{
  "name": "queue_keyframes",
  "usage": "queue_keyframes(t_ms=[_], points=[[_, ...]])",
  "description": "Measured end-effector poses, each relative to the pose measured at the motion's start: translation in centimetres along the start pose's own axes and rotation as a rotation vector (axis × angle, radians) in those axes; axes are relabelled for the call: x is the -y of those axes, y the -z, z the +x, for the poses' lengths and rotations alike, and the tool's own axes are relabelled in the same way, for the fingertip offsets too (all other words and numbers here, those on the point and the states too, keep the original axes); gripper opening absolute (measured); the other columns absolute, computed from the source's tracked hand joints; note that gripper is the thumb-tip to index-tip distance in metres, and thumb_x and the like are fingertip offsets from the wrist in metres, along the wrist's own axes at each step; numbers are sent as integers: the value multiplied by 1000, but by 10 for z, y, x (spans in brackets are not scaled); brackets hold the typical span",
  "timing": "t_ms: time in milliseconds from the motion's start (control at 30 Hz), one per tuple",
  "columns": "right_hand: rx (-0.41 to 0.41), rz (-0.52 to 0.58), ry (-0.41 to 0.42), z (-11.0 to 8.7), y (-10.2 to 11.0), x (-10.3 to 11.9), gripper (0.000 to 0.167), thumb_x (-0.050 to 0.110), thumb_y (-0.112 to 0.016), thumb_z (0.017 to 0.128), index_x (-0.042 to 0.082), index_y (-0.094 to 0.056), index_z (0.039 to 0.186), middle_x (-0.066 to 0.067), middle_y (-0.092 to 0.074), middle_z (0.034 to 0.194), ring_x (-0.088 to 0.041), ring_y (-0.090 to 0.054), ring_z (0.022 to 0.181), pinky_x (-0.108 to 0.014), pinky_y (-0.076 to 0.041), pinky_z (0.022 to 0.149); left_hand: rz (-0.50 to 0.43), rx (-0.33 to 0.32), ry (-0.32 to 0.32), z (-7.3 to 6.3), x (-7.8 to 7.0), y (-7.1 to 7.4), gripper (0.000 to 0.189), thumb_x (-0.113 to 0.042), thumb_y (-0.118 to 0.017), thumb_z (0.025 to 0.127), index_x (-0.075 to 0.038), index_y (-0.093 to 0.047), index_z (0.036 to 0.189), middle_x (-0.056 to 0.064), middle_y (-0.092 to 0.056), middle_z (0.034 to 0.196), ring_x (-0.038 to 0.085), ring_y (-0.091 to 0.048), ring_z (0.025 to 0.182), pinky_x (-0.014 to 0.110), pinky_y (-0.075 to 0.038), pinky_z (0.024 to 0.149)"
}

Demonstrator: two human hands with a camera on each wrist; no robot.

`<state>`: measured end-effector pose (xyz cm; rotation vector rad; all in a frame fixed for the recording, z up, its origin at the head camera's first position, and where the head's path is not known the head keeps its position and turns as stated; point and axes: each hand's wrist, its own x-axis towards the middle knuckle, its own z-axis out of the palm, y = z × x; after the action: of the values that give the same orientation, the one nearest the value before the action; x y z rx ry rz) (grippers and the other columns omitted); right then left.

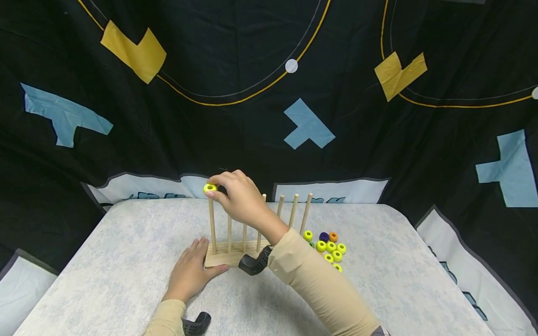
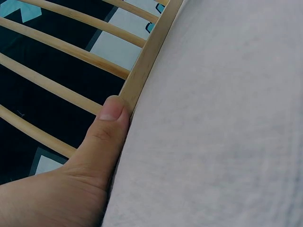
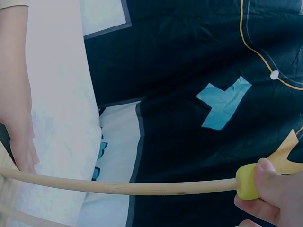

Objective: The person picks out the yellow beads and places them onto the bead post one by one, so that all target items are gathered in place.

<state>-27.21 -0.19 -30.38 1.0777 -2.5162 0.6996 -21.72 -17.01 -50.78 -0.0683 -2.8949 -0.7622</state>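
A wooden peg rack stands on the table, its long base (image 1: 235, 259) carrying several upright dowels. My right hand (image 1: 241, 198) pinches a yellow bead (image 1: 209, 187) between thumb and fingers at the top of the leftmost dowel (image 1: 212, 224). In the right wrist view the dowel's tip meets the underside of the bead (image 3: 246, 181). My left hand (image 1: 191, 268) rests at the base's left end, its fingers straight along that end. The thumb (image 2: 111, 118) presses against the front edge of the base (image 2: 147, 56).
To the right of the rack lies a loose group of beads, mostly yellow (image 1: 331, 247), with a dark purple bead (image 1: 324, 237) and an orange bead (image 1: 333, 236) among them. A pale mottled table (image 1: 399, 289) bears everything. Black printed cloth (image 1: 235, 140) hangs behind it.
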Motion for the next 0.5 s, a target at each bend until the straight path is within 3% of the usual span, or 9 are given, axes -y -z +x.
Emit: queue_keyframes(t_ms=[500], points=[[56,-40,-4,-2,-5,-1,29,30,-63,98,21,-69,126,8,-70,125,-11,-56,115,-31,-47,101,-8,-3,-3,0,2,-1,115,-79,-63,75,3,-36,151,24,-35,157,43,-28,149,59,-23,123]])
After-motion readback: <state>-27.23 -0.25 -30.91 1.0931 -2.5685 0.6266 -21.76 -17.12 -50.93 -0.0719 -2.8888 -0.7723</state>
